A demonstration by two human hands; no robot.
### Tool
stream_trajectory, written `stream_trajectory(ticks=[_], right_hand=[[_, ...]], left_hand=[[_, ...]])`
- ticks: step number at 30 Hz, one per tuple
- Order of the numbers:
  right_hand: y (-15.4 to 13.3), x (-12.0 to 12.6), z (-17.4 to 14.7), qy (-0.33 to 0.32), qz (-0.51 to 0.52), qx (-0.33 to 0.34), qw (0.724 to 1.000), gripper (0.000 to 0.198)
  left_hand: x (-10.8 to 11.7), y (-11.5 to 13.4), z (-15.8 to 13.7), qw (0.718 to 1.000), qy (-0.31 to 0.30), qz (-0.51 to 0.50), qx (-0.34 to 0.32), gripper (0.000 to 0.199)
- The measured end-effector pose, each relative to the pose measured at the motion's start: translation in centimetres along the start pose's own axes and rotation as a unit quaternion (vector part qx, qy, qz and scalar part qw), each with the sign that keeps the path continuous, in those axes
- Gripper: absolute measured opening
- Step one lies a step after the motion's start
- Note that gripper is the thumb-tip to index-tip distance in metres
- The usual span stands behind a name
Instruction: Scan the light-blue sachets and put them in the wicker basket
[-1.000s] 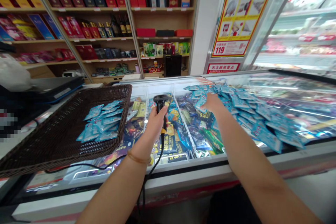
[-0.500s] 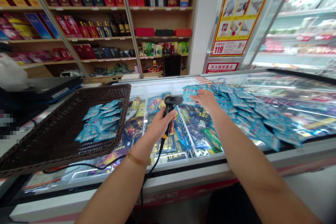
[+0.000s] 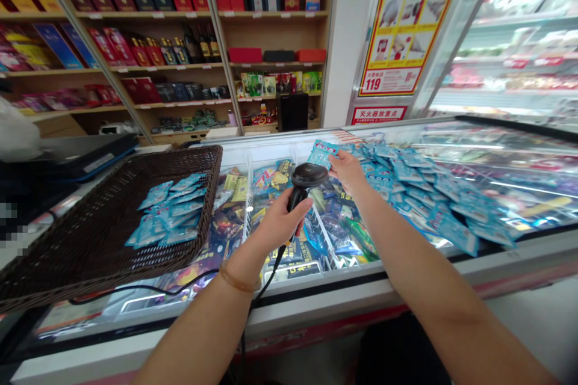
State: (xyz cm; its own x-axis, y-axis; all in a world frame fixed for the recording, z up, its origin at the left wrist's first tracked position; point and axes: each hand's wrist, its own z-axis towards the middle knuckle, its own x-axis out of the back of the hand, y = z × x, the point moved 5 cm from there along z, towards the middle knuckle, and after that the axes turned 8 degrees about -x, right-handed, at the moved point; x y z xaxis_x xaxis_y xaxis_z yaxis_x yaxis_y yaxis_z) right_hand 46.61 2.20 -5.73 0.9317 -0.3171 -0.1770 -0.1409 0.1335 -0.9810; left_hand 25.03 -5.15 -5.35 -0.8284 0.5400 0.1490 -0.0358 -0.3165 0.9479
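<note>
My left hand (image 3: 282,219) is closed round the handle of a black barcode scanner (image 3: 309,175), its head pointing away over the freezer. Between the fingers of my right hand (image 3: 347,169) is a light blue packet (image 3: 321,153), held by its right edge just behind the scanner head, which hides the packet's lower part. To the right, a large heap of similar blue packets (image 3: 419,183) lies on the freezer's glass top. More blue packets (image 3: 169,210) are piled in a dark brown woven basket (image 3: 108,192) at the left.
Beneath the glass, the chest freezer (image 3: 311,307) holds colourful bagged goods in white wire compartments. The scanner's black cable (image 3: 271,277) hangs over the front edge. Behind stand wooden shelves (image 3: 153,66) with boxes and bottles; a red and yellow poster (image 3: 409,24) is on the right.
The scanner has moved right and towards the packet, its head turned. The packet has tilted and risen slightly in my right hand. The whole view has shifted a little.
</note>
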Motion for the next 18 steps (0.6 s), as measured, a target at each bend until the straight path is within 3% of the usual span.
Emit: stream_trajectory(ticks=[18], right_hand=[[-0.18,0.15,0.26,0.014,-0.006,0.023,1.0,0.022]], left_hand=[[0.16,-0.47,-0.06,0.998,0.006,0.048,0.033,0.022]])
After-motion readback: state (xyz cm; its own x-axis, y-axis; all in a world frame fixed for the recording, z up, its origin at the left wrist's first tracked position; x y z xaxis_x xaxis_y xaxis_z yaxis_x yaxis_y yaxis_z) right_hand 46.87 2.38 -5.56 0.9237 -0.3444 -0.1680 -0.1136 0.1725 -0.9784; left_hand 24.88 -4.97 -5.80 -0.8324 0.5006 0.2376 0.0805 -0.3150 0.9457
